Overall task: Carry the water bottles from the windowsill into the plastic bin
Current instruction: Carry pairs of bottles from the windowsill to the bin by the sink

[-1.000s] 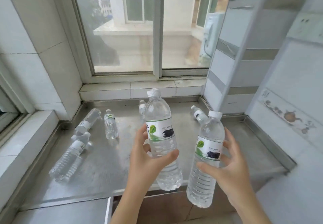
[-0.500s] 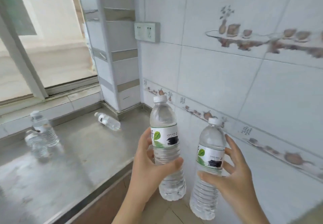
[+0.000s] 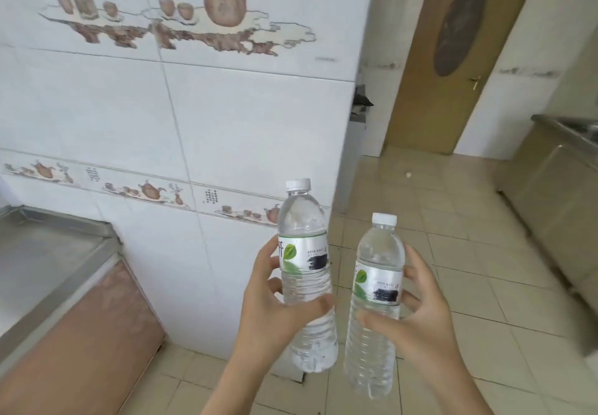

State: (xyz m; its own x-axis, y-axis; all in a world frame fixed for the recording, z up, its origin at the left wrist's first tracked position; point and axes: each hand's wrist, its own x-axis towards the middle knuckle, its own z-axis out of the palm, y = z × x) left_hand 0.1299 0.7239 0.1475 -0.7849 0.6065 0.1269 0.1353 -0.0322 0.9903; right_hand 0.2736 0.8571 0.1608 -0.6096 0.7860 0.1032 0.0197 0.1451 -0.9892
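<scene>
My left hand (image 3: 275, 311) grips a clear water bottle (image 3: 304, 246) with a white cap and a green-leaf label, held upright in front of me. Just to its right, my right hand (image 3: 417, 314) grips a second, similar water bottle (image 3: 377, 288), also upright and a little lower. The two bottles are close together but apart. The windowsill and the other bottles are out of view, and no plastic bin is visible.
A steel counter (image 3: 48, 252) juts in at the left. A white tiled wall corner (image 3: 252, 116) stands straight ahead. Beige floor tiles (image 3: 453, 252) stretch right toward a wooden door (image 3: 453, 58). A steel cabinet (image 3: 556, 194) lines the right side.
My view has swung right, away from the window and the sill, toward the tiled wall corner and the room. Both hands still hold their bottles the same way.
</scene>
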